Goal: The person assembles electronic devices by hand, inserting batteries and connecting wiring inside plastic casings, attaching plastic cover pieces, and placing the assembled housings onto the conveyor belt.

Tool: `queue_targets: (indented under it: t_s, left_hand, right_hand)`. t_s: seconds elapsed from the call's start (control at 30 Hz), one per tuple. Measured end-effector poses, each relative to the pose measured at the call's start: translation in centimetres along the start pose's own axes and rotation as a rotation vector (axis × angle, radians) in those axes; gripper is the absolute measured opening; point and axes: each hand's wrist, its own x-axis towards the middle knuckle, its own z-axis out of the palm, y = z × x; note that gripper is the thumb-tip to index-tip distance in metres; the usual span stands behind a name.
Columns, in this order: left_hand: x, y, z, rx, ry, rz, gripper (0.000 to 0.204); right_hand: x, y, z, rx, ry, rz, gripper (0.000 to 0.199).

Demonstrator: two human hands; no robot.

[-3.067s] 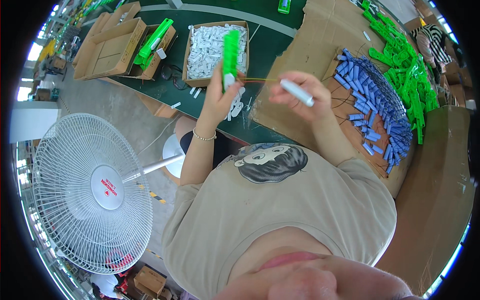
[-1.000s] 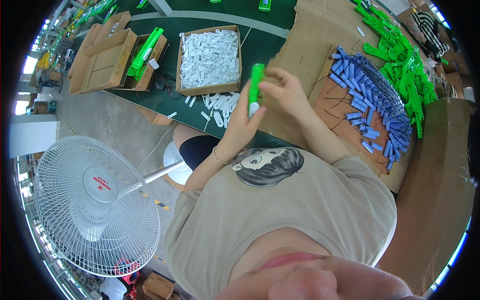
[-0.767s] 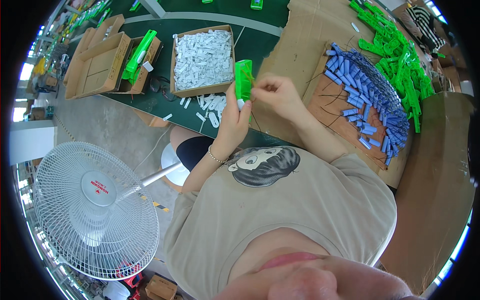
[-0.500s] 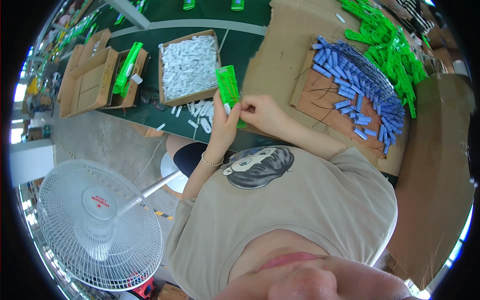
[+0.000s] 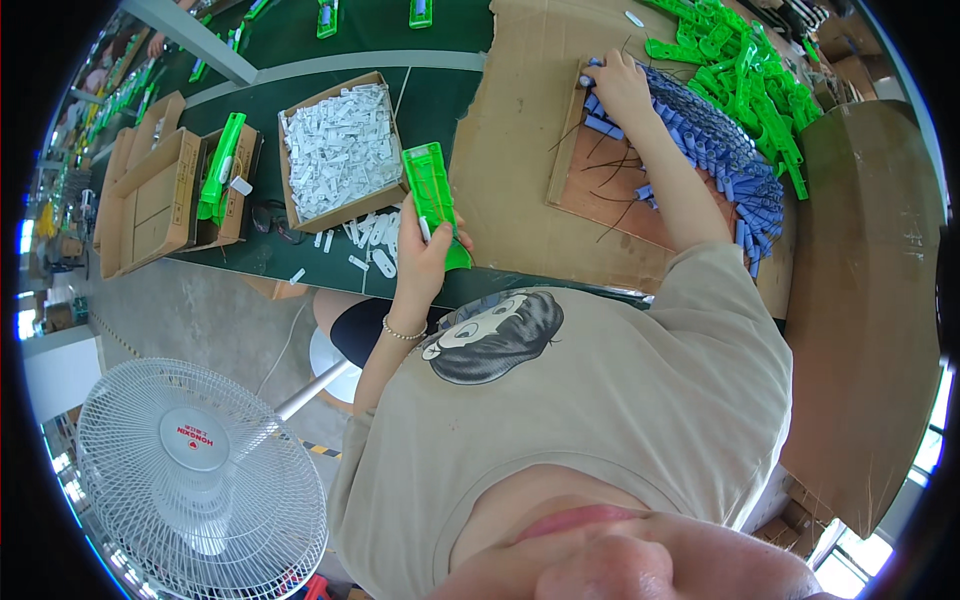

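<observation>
Our left hand (image 5: 425, 262) gripped the green plastic case (image 5: 434, 200) just right of the box of white parts (image 5: 340, 150); our right hand (image 5: 620, 85) rested open-fingered on blue cells (image 5: 700, 130). The case seemed light, stiff, best held by its edges.
</observation>
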Motion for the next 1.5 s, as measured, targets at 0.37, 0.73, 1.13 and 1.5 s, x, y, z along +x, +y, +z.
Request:
queue_targets:
  t_s: [0.37, 0.73, 1.13, 1.5]
  left_hand:
    - [-0.1, 0.2, -0.6, 0.138, 0.049, 0.022, 0.043]
    - [-0.5, 0.6, -0.2, 0.462, 0.105, 0.085, 0.053]
    - [-2.6, 0.2, -2.0, 0.144, 0.119, 0.001, 0.044]
    - [-6.1, 1.5, -4.8, 0.058, 0.24, -0.022, 0.032]
  right_hand:
    - [-1.8, -13.6, -14.0, 1.605, -0.431, 0.251, 0.024]
    - [-2.7, -21.1, -13.0, 1.469, -0.246, 0.192, 0.025]
    - [-1.9, -22.5, -11.5, 1.256, -0.102, -0.209, 0.026]
    - [-1.0, -28.4, -12.2, 1.947, -0.679, 0.159, 0.046]
